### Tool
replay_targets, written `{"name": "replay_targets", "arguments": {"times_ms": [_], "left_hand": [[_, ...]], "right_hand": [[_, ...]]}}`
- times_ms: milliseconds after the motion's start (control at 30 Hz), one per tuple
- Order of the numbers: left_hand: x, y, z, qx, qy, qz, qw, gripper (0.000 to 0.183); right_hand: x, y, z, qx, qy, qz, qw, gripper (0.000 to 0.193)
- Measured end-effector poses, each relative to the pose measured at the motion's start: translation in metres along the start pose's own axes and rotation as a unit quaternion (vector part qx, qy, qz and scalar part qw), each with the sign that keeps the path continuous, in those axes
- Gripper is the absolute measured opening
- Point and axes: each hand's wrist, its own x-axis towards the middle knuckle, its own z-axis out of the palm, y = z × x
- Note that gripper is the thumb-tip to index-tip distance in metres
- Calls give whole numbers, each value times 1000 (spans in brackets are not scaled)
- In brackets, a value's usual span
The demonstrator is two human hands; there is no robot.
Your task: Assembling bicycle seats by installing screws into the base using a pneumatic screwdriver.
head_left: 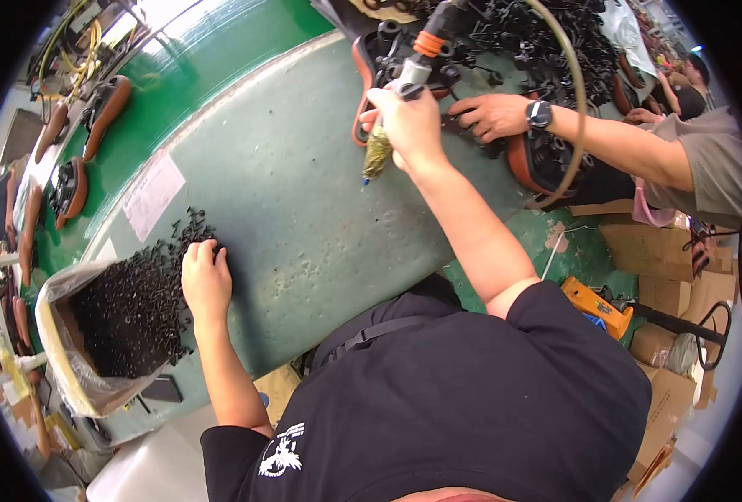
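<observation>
My right hand [410,125] is wrapped round a pneumatic screwdriver [377,155], which has a yellowish wrapped lower part, a silver body and orange rings. Beside that hand lies an orange-brown and black housing [360,75], partly hidden by the hand and tool. At the left, my left hand [206,280] rests with curled fingers at the edge of a heap of small dark screw-like pieces [166,280]. Whatever its fingertips hold cannot be made out. The heap spills out of a plastic-lined box [51,335].
A co-worker's hand [492,115] wearing a watch reaches in from the right, near another housing [526,163]. Black parts [538,42] are piled at the far right. A hose [584,100] curves past. Several housings [107,113] stand on the green belt [212,58] beyond the worktable [304,192].
</observation>
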Motion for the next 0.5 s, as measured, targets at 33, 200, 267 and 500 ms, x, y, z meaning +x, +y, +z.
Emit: {"name": "replay_targets", "arguments": {"times_ms": [33,200,267,500], "left_hand": [[0,2,-2,-5,6,8,1000,14],[4,2,1,-25,24,11,999,9],[5,3,4,-33,20,5,999,9],[0,19,9,-24,108,32,993,9]], "right_hand": [[0,-1,1,-1,-1,21,1000,14],[-26,12,-18,-31,-138,87,986,12],[-38,8,-37,-33,-188,111,975,11],[-92,-6,-88,-51,-391,260,881,10]]}}
